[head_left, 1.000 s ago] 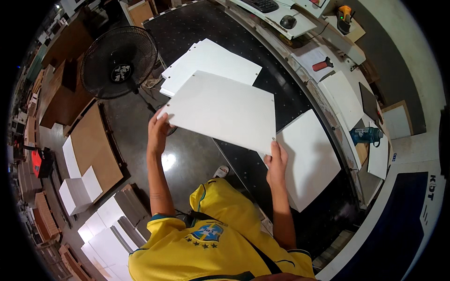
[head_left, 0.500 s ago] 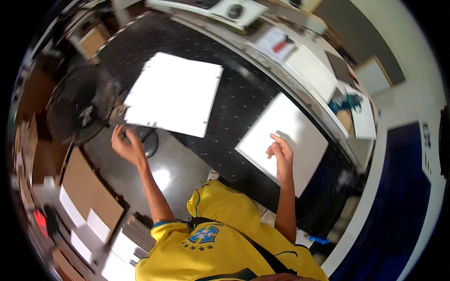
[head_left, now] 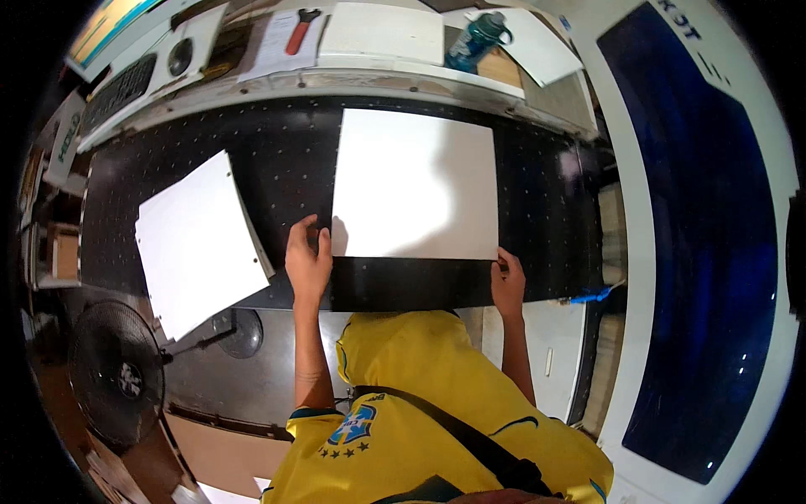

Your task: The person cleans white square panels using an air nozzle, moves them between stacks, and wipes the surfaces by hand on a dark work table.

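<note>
Black fan (head_left: 117, 370) at left; far side: teal bottle (head_left: 477, 40), black mouse (head_left: 180, 56), keyboard (head_left: 122, 92).

Left fisheye of head-worn pair. Viewpoint above yellow jersey (head_left: 403, 449), facing steeply down and forward over black worktable (head_left: 290, 189). Near range: left hand (head_left: 308, 259), right hand (head_left: 508, 286) mid-frame; computer mouse (head_left: 180, 56) farther off, upper left. Straight edges bow toward rim.

tabletop (head_left: 290, 143) — free between panel stack (head_left: 201, 248) and white panel (head_left: 416, 189) | left hand (head_left: 309, 262) blocks (nearside)
</note>
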{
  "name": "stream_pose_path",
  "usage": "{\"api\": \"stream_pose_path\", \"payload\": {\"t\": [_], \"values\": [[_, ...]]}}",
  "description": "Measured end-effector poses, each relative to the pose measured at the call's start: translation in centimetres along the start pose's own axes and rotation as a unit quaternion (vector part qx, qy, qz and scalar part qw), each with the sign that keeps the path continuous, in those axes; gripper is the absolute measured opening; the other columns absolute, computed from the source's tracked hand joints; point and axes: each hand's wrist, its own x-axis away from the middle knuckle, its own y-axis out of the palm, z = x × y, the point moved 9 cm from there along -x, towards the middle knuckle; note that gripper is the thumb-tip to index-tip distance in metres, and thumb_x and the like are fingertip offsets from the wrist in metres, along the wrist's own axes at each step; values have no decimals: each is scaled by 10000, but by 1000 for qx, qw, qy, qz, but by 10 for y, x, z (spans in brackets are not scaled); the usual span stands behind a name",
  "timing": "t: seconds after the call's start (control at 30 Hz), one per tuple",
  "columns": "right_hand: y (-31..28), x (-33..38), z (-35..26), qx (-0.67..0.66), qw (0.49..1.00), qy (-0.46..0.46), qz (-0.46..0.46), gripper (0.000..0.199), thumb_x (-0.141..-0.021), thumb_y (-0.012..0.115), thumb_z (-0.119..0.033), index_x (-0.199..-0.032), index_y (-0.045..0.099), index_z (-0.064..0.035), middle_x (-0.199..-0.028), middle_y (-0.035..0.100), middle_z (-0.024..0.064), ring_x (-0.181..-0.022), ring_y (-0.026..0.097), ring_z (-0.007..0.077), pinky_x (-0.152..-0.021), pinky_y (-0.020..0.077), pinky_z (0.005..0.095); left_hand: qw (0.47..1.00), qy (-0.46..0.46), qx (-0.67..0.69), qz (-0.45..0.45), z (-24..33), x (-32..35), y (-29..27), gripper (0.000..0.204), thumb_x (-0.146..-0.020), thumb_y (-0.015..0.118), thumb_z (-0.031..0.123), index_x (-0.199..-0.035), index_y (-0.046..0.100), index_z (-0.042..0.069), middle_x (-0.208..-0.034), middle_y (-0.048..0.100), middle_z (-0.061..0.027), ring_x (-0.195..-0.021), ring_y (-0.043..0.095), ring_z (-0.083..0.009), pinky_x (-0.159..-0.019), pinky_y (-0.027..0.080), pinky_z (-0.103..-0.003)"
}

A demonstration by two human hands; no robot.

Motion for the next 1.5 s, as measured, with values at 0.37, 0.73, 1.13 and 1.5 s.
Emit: {"api": "stream_pose_path", "payload": {"t": [0.37,0.73,1.13,1.5], "values": [[5,23,-10,-37,999,-24,24,332,-1036,621,-105,-1359,645,-33,-1328,668,188,-1193,661,315,-1012,534,427,998,45,-41,-9,-17,-5,42,375,-972,667,107,-1322,650,-27,-1245,717,-268,-1133,722,-412,-960,564,-442],[26,21,37,-299,920,242,-77,378,-1105,560,-364,-1257,681,-40,-1070,762,69,-913,693,150,-760,522,313,998,-15,-52,-36,-35,-18,30,365,-1024,667,255,-1167,724,-75,-1008,771,-205,-883,740,-259,-801,561,-377],[-49,-15,49,-477,872,109,27,319,-1064,637,-384,-1009,692,-75,-882,678,11,-796,647,124,-724,500,301,965,-19,215,-151,85,8,62,393,-1022,750,311,-1216,760,-30,-974,727,-12,-871,588,-98,-803,434,-279],[-184,32,181,-506,798,176,276,314,-1043,674,-407,-1093,715,-100,-873,676,-1,-809,634,114,-715,502,307,918,25,243,-311,197,46,269,350,-1044,713,280,-1128,745,-58,-876,633,14,-779,500,-77,-688,403,-256]]}}
